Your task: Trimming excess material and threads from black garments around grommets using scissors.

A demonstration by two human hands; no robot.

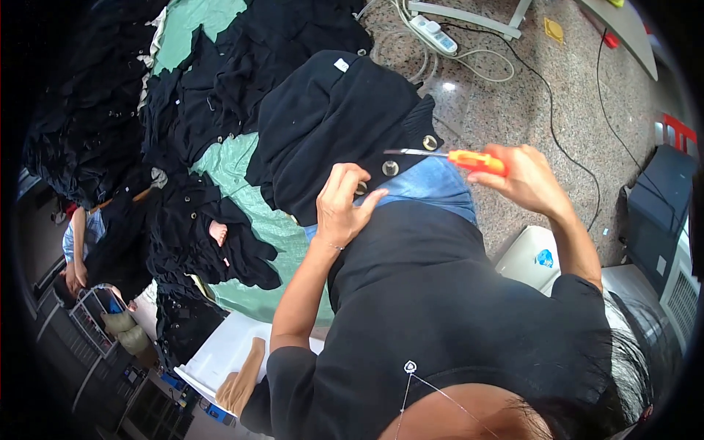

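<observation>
A black knit garment [345,110] with large shiny buttons and a small white tag lies over my lap, partly covering blue jeans [433,187]. At its near edge, my left hand [341,202] is closed, thumb and fingers pinching the cloth around a button [360,188] that they partly hide. My right hand [524,176] grips an orange-handled tool [473,160] with a slim metal blade; its exact kind is unclear. The blade points left over the garment, between a button [430,142] near the ribbed cuff and another button [390,169].
Piles of black garments [205,88] cover a green sheet [242,169] at left. Another person's arm [78,238] and a bare foot [218,232] show there. A power strip [434,34] and cables lie on the speckled floor [513,110]. A dark box [656,198] stands at right.
</observation>
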